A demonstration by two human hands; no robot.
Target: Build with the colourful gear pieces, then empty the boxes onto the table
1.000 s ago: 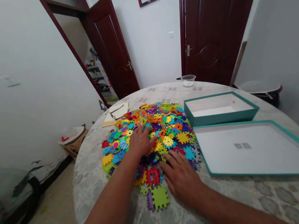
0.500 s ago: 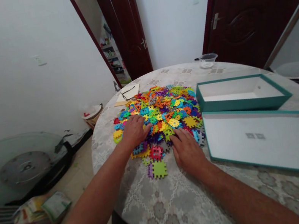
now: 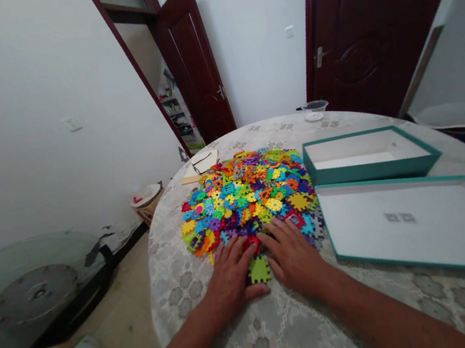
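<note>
A wide heap of colourful plastic interlocking building pieces (image 3: 239, 188), some gear-like and some square, lies on the table. At its near edge my left hand (image 3: 229, 273) rests palm down with fingers spread, fingertips touching the closest pieces. My right hand (image 3: 291, 253) lies flat to the right, its fingers reaching onto the heap's near edge. Between the two hands sits a lime-green square piece (image 3: 259, 270), with a red piece (image 3: 251, 245) just beyond it. Neither hand grips anything that I can see. Pieces under the palms are hidden.
To the right stand a teal open box (image 3: 371, 169) and its upturned lid (image 3: 366, 216). Black glasses (image 3: 201, 161) lie on a paper pad (image 3: 190, 176) at the back left. A clear plastic bowl (image 3: 316, 106) is at the far edge of the round patterned table (image 3: 181, 291).
My left hand has come back from the heap's left side to its near edge. The lime-green piece sits closer to the heap. The camera has tilted up, bringing a wall clock into view.
</note>
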